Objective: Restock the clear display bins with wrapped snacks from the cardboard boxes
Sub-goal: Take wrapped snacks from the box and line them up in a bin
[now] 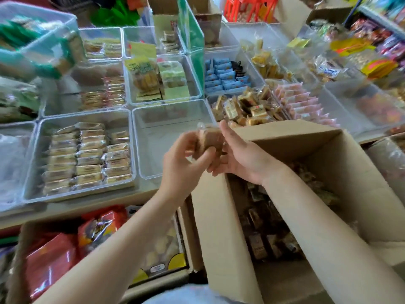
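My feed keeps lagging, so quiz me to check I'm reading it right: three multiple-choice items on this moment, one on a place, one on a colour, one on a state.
1. Where is the open cardboard box that holds brown wrapped snacks?
A. On the far shelf
B. Nearest the camera, at the right, under the right forearm
C. Inside a clear bin

2. What colour are the wrappers in the bin beside the green divider?
A. Blue
B. Purple
C. Orange

3. What state is the clear bin just beyond the hands in?
A. Heaped full
B. Covered with a lid
C. Nearly bare

Answers:
1 B: its flaps stand open around the right arm.
2 A: rows of blue packets fill it.
3 C: its floor shows through, while the left hand and right hand hold a wrapped snack above its near edge.
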Demonstrator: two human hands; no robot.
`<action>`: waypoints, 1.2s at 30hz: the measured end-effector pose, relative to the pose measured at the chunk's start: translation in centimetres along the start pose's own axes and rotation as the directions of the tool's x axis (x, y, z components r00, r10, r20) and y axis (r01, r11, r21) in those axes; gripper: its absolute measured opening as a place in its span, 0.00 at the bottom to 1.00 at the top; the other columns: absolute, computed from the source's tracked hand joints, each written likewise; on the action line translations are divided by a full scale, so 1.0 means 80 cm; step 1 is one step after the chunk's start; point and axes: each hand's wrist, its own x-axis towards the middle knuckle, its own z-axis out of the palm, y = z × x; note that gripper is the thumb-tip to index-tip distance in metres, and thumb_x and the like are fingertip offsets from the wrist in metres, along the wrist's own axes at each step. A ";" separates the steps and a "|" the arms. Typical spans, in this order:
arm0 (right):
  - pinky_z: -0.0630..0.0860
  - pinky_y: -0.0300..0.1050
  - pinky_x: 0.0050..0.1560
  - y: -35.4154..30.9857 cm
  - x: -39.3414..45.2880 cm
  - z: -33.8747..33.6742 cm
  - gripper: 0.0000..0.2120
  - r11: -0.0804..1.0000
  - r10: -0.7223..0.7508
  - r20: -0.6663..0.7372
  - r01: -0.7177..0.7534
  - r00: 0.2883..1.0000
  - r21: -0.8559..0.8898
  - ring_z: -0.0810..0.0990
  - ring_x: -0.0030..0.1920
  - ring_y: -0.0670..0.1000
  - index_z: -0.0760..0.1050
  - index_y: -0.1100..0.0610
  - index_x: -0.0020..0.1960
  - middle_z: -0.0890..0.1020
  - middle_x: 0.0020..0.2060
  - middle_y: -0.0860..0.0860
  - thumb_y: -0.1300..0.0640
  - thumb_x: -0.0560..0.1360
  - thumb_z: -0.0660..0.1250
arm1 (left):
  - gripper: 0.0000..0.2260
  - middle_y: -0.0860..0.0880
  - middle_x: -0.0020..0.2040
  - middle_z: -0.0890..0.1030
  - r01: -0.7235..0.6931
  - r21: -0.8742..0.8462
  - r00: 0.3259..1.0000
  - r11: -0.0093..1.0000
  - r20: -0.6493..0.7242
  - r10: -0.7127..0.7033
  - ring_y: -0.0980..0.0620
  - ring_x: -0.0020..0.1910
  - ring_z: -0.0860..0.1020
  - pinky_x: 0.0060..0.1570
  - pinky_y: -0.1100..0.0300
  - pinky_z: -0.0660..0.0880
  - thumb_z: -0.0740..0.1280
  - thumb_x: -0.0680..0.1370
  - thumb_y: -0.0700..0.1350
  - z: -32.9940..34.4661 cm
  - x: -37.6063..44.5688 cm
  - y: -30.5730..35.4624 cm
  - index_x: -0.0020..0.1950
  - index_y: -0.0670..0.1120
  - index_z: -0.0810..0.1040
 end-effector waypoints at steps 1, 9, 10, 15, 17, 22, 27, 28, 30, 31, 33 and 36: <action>0.78 0.55 0.50 0.000 0.008 0.018 0.33 0.999 0.012 0.005 -0.012 1.000 -0.039 0.79 0.47 0.61 0.75 0.57 0.67 0.80 0.53 0.61 0.32 0.76 0.58 | 0.07 0.57 0.43 0.83 0.117 -0.088 0.993 0.989 -0.015 -0.119 0.61 0.44 0.80 0.48 0.66 0.75 0.74 0.76 0.43 -0.021 0.007 -0.002 0.51 0.52 0.79; 0.82 0.49 0.45 0.043 0.110 0.157 0.09 0.977 -0.088 -0.218 0.042 0.972 -0.207 0.84 0.52 0.54 0.78 0.56 0.60 0.84 0.54 0.55 0.58 0.80 0.67 | 0.15 0.48 0.50 0.86 0.450 -0.226 0.893 0.864 0.101 -0.439 0.46 0.53 0.83 0.54 0.56 0.78 0.67 0.81 0.55 -0.191 0.023 -0.104 0.58 0.46 0.83; 0.83 0.51 0.46 0.049 0.126 0.170 0.09 0.964 -0.097 -0.245 0.030 0.965 -0.265 0.84 0.52 0.54 0.78 0.56 0.60 0.84 0.54 0.55 0.59 0.80 0.68 | 0.14 0.50 0.51 0.85 0.436 -0.139 0.898 0.889 0.005 -0.440 0.48 0.55 0.82 0.54 0.57 0.77 0.64 0.83 0.54 -0.214 0.024 -0.131 0.58 0.47 0.82; 0.81 0.48 0.53 0.060 0.201 0.211 0.12 0.800 -0.184 -0.307 -0.039 0.934 -0.599 0.82 0.51 0.50 0.77 0.54 0.61 0.83 0.50 0.48 0.56 0.78 0.70 | 0.26 0.43 0.76 0.68 0.382 0.678 0.907 0.628 -0.144 -0.397 0.43 0.76 0.64 0.72 0.43 0.66 0.63 0.80 0.55 -0.312 0.025 -0.283 0.76 0.46 0.69; 0.75 0.34 0.49 0.055 0.232 0.222 0.12 0.680 -0.250 -0.298 -0.052 0.921 -0.732 0.79 0.50 0.47 0.75 0.53 0.61 0.81 0.50 0.46 0.56 0.78 0.69 | 0.29 0.45 0.82 0.58 0.294 0.804 0.902 0.516 -0.055 -0.428 0.45 0.81 0.53 0.76 0.42 0.59 0.58 0.80 0.57 -0.322 0.020 -0.311 0.79 0.48 0.62; 0.71 0.45 0.50 0.040 0.325 0.234 0.13 0.231 -0.399 -0.144 -0.052 0.906 -0.971 0.76 0.53 0.51 0.73 0.55 0.63 0.79 0.55 0.49 0.58 0.79 0.66 | 0.33 0.49 0.83 0.45 0.182 0.839 0.908 0.513 0.057 -0.415 0.46 0.82 0.43 0.77 0.41 0.52 0.46 0.78 0.63 -0.326 0.020 -0.319 0.83 0.52 0.52; 0.68 0.52 0.58 0.073 0.420 0.259 0.21 -0.326 -0.324 0.012 -0.100 0.946 -0.940 0.75 0.61 0.57 0.69 0.55 0.67 0.78 0.60 0.53 0.68 0.77 0.60 | 0.33 0.49 0.82 0.43 0.171 0.857 0.895 0.487 0.072 -0.440 0.45 0.81 0.41 0.78 0.42 0.48 0.46 0.81 0.63 -0.326 0.024 -0.326 0.83 0.51 0.45; 0.68 0.53 0.61 0.081 0.431 0.268 0.21 -0.382 -0.264 0.004 -0.101 0.964 -0.919 0.74 0.62 0.57 0.69 0.55 0.67 0.77 0.61 0.53 0.68 0.77 0.60 | 0.33 0.49 0.83 0.44 0.180 0.855 0.889 0.486 0.070 -0.452 0.45 0.82 0.42 0.78 0.42 0.48 0.46 0.81 0.62 -0.326 0.026 -0.326 0.83 0.51 0.45; 0.67 0.54 0.64 0.097 0.447 0.282 0.19 -0.442 -0.161 -0.058 -0.125 0.985 -0.888 0.74 0.64 0.58 0.69 0.55 0.67 0.76 0.63 0.54 0.66 0.77 0.60 | 0.32 0.48 0.83 0.46 0.183 0.857 0.882 0.482 0.074 -0.466 0.45 0.82 0.44 0.78 0.41 0.48 0.47 0.81 0.61 -0.326 0.027 -0.328 0.83 0.51 0.47; 0.68 0.54 0.65 0.103 0.452 0.285 0.18 -0.436 -0.140 -0.104 -0.155 0.985 -0.886 0.75 0.64 0.58 0.69 0.55 0.67 0.76 0.64 0.55 0.65 0.78 0.60 | 0.32 0.48 0.83 0.47 0.179 0.859 0.880 0.480 0.079 -0.469 0.45 0.82 0.44 0.78 0.41 0.49 0.46 0.80 0.61 -0.326 0.028 -0.329 0.83 0.51 0.47; 0.70 0.54 0.63 0.113 0.454 0.287 0.18 -0.413 -0.120 -0.170 -0.205 0.978 -0.888 0.76 0.63 0.59 0.68 0.57 0.67 0.76 0.64 0.56 0.64 0.78 0.61 | 0.32 0.48 0.83 0.46 0.175 0.860 0.878 0.480 0.085 -0.472 0.44 0.82 0.44 0.78 0.41 0.48 0.46 0.80 0.61 -0.326 0.028 -0.330 0.83 0.52 0.48; 0.70 0.54 0.63 0.125 0.454 0.283 0.20 -0.398 -0.089 -0.168 -0.189 0.982 -0.898 0.76 0.63 0.59 0.68 0.58 0.69 0.76 0.63 0.56 0.64 0.78 0.61 | 0.31 0.47 0.83 0.47 0.175 0.859 0.880 0.481 0.082 -0.467 0.44 0.82 0.45 0.78 0.41 0.48 0.46 0.81 0.60 -0.327 0.028 -0.329 0.83 0.52 0.49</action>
